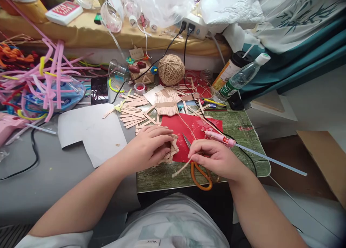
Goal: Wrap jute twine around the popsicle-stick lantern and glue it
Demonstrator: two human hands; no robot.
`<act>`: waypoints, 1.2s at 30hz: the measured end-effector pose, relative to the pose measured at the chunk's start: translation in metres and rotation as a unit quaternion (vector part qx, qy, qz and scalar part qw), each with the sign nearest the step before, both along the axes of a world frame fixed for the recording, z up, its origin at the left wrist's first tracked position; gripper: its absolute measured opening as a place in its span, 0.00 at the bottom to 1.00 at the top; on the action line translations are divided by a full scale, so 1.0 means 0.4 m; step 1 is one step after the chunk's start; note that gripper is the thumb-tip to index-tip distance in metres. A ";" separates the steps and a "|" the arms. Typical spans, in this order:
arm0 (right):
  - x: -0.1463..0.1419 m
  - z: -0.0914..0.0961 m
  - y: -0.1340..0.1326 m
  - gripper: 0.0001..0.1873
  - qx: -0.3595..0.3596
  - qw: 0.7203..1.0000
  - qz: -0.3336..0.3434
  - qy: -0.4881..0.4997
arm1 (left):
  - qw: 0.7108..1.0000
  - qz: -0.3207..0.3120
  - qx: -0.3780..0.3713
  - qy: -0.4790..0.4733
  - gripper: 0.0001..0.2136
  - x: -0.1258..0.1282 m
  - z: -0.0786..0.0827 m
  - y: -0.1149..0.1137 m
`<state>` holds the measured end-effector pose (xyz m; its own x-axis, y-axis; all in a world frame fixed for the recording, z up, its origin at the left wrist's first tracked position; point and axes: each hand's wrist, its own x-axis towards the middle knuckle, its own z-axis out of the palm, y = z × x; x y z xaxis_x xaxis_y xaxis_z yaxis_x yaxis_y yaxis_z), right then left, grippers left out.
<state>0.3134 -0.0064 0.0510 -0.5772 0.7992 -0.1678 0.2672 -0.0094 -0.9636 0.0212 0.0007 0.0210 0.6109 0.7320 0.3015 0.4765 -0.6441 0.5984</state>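
My left hand (147,145) curls over a small piece built from wooden craft sticks (174,147), gripping it near the table's front; the fingers cover much of it. Between the thumb and forefinger of my right hand (209,154) is a length of twine (181,170), its frayed end hanging down to the left. The twine runs up toward the craft stick stack and the twine ball (171,69) at the back. Scissors with orange handles (201,183) lie beneath my right hand, blades pointing up-left over red paper (197,127).
A pink glue gun (220,137) with a long glue stick lies to the right, its cable crossing the table. Loose craft sticks (132,115) spread behind my left hand. A plastic bottle (240,79) leans at the back right. White paper (89,129) and pink pipe cleaners (51,79) are leftward.
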 end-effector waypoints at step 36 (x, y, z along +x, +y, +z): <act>-0.083 -0.053 0.113 0.05 0.124 0.986 0.101 -0.045 | 0.995 -0.052 -0.024 0.080 0.34 -0.012 0.017 0.017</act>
<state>0.2803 0.0387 0.0297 -0.7210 0.6919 -0.0393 0.3241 0.2865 -0.9016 0.0166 0.0076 0.0279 0.7209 0.6744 0.1598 0.5012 -0.6665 0.5519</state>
